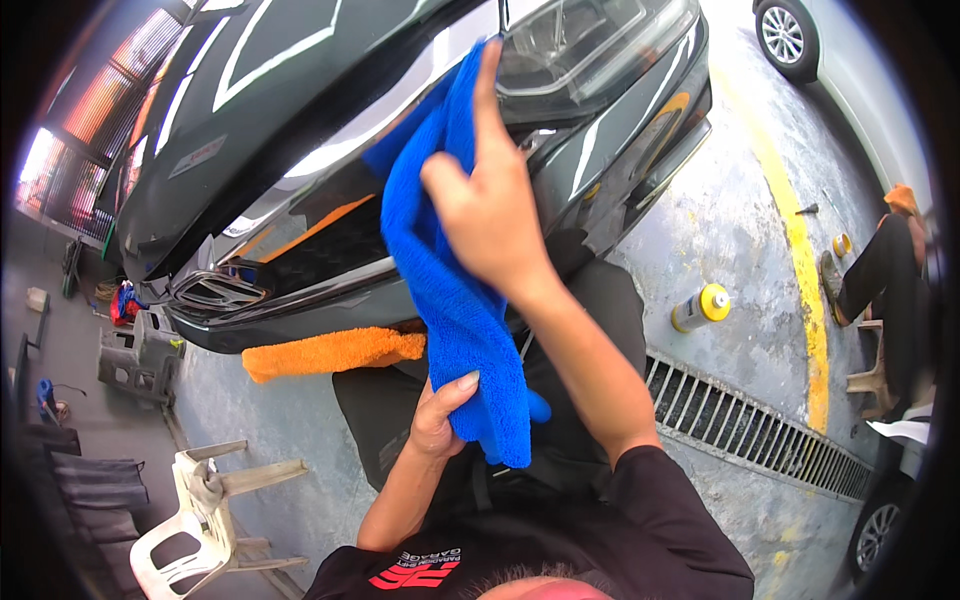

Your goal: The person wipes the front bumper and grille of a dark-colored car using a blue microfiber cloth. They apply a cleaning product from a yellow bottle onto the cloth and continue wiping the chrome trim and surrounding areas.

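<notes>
A long blue microfibre cloth (455, 285) stretches from the front of a dark grey car (590, 175) down to my lap. My right hand (490, 205) holds its upper part against the glossy trim beside the headlight (570, 50). The index finger is stretched along the cloth, the thumb stands apart, and the other fingers are mostly hidden. Lower down, my left hand (440, 415) grips the cloth's loose end, thumb on top. An orange microfibre towel (330, 353) lies by my left knee, just below the bumper.
A yellow-topped can (703, 306) stands on the floor at right, near a drain grate (760, 430). White plastic chair (195, 520) at lower left, grey plastic step (145, 350) beyond it. At far right another person (880, 270) sits beside a silver car (880, 90).
</notes>
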A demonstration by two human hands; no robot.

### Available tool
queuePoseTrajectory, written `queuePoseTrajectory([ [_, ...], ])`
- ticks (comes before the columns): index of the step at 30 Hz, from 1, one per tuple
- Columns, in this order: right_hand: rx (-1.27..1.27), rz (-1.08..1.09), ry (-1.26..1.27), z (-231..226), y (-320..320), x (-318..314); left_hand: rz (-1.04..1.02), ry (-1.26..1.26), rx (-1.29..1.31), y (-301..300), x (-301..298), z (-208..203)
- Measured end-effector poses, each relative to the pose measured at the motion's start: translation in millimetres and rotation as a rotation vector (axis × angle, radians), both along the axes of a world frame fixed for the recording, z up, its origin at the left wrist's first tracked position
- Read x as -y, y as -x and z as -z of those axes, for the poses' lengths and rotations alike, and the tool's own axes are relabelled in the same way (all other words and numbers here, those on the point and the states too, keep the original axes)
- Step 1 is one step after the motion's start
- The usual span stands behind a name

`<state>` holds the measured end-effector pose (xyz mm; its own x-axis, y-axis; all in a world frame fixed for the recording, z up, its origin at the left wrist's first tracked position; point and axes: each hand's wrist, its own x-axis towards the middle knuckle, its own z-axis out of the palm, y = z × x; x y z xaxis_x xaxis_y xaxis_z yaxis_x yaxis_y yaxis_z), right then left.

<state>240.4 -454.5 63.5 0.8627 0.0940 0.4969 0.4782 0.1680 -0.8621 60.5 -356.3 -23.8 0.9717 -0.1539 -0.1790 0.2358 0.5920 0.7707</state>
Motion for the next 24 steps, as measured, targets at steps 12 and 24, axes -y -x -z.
queuePoseTrajectory([
  [12,0.310,0.347,0.842,-22.9,21.5,-24.2,0.054,0.086,0.038,-1.1,-1.7,-13.6],
  [24,0.262,0.326,0.982,-40.9,30.0,-32.6,0.125,0.217,0.063,8.6,-13.5,-10.6],
])
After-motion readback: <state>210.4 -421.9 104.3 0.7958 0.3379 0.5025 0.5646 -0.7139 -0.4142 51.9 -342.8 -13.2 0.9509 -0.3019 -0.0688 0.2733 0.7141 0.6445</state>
